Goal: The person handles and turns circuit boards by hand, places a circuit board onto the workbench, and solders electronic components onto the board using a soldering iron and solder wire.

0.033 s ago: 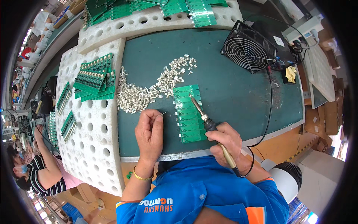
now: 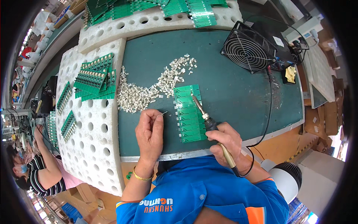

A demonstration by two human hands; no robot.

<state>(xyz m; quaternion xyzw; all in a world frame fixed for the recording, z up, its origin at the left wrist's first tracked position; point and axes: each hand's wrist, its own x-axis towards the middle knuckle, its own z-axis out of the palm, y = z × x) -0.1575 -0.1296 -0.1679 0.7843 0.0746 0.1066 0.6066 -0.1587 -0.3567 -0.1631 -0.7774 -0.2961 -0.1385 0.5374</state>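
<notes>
My right hand grips a soldering iron by its handle. The iron slants up and left, its tip over the upper part of a green circuit board panel; whether it touches cannot be told. Small white connectors with metal pins line the panel's left edge. To the left of the panel, my left hand pinches a thin length of solder wire between thumb and fingers, its end poking out toward the board. Just beyond that hand lies a heap of loose white connectors, trailing off up to the right.
A black fan stands at the back right, near a yellow sponge. The iron's cord runs along the right. White foam boards at left and back carry assembled boards and more green panels. A co-worker sits at left.
The soldering iron's tip has shifted very slightly to the right over the panel. My left hand looks still.
</notes>
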